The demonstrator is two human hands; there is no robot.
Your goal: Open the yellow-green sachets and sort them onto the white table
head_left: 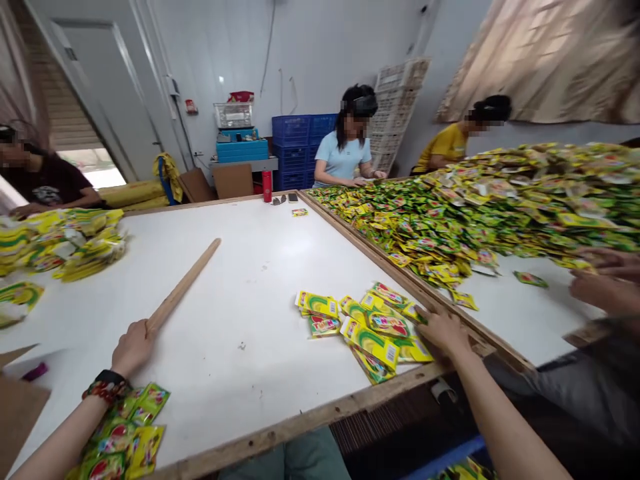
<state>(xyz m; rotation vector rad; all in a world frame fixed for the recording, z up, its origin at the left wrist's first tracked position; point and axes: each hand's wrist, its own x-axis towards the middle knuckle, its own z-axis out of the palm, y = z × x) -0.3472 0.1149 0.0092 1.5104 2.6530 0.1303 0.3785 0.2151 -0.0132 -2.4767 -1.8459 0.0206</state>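
Gripping a smooth, tapered wooden stick [184,285] in a loosely closed fist, the left hand [133,347] rests on a white laminate table [215,393]. The right hand [443,332], half open with curved fingers, touches the edge of a loose heap of glossy yellow-green foil sachets [370,330], gripping none that I can see. A rough wooden rail [380,250] runs just beside it, and a co-worker's hands [605,280] lie near a far larger sachet mound [500,200].
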